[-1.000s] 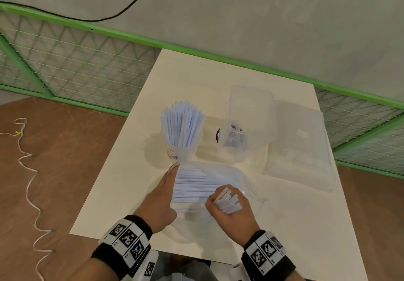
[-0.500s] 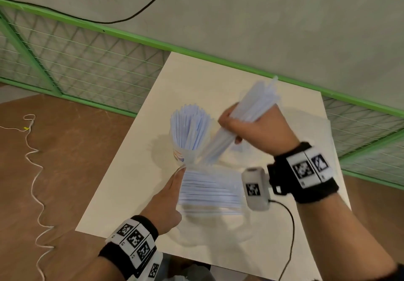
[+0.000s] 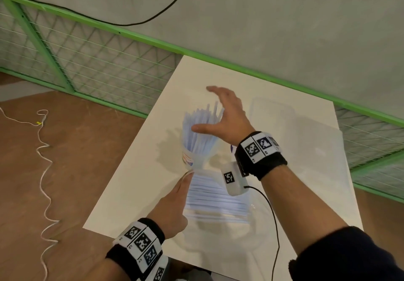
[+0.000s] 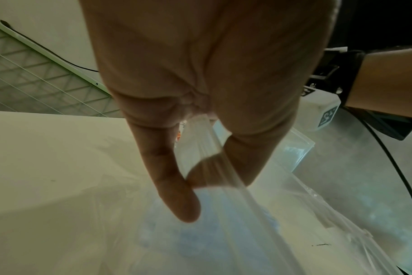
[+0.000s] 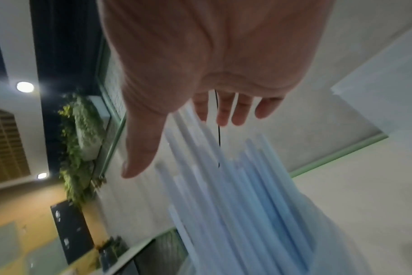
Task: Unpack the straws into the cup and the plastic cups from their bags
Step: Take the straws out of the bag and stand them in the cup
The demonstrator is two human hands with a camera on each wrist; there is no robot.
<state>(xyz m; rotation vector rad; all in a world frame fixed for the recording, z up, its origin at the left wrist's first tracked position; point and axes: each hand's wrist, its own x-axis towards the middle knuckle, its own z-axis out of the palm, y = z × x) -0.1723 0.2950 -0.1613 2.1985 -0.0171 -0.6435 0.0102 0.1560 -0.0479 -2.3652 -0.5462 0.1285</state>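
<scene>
A cup [image 3: 192, 160] stands on the white table [image 3: 131, 193], packed with pale blue straws [image 3: 201, 132] that fan upward. My right hand [image 3: 220, 114] hovers open just above and beside the straw tops [image 5: 235, 186], fingers spread, holding nothing. In front of the cup lies a clear bag of straws [image 3: 216, 197]. My left hand [image 3: 175, 202] pinches the bag's open edge [image 4: 207, 158] between thumb and forefinger. A stack of clear plastic cups [image 3: 271, 116] in its bag stands behind my right wrist, partly hidden.
A flat clear bag [image 3: 317, 149] lies on the table's right side. A green-framed mesh fence [image 3: 87, 61] runs behind the table against a grey wall. A white cord [image 3: 43, 171] snakes over the brown floor on the left. A black cable [image 3: 273, 226] hangs from my right wrist camera.
My right hand pulled a bunch of straws out of the bag, carried it up to the cup, and has let it go there. My left hand kept its pinch on the bag.
</scene>
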